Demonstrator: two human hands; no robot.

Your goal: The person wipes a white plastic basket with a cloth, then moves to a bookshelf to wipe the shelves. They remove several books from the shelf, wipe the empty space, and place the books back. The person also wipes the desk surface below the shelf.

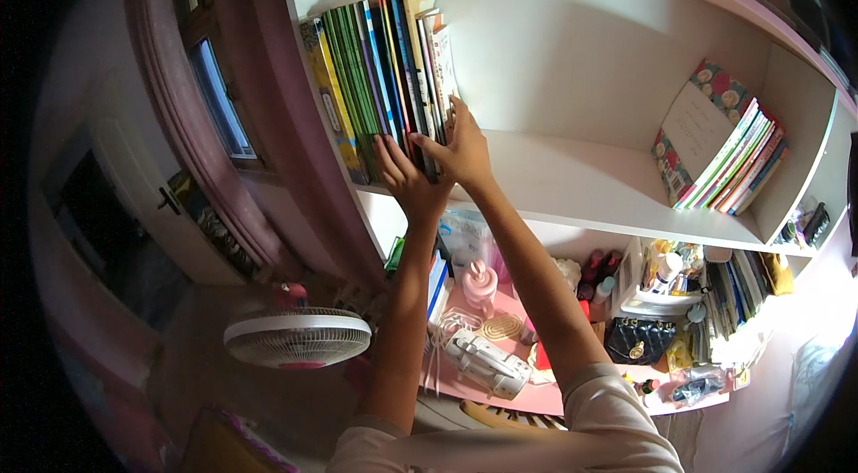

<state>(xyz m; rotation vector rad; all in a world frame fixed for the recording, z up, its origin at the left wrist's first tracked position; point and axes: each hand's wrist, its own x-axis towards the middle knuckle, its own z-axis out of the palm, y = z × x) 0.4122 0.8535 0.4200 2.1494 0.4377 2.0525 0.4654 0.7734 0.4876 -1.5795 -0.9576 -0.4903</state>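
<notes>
A row of upright books (362, 71) with green, yellow, blue, black and white spines stands at the left end of a white shelf. My left hand (413, 187) reaches up to the lower part of the row, its stretched fingers resting against the spines. Just to the right, my right hand (463, 151) is at the row's right end. Its thumb lies across the spines while its fingers reach along the side of the last white book (444, 62), gripping the end books. The two hands are close together and partly overlap, and they cover the bottoms of several books.
More books (737, 160) lean at the shelf's right end beside a floral-covered one (661, 160). Below, a pink desk (536, 397) bears a pink bottle (480, 285), a white power strip (487, 363), a black quilted bag (639, 341) and a white organiser (657, 299). A fan (298, 336) stands lower left.
</notes>
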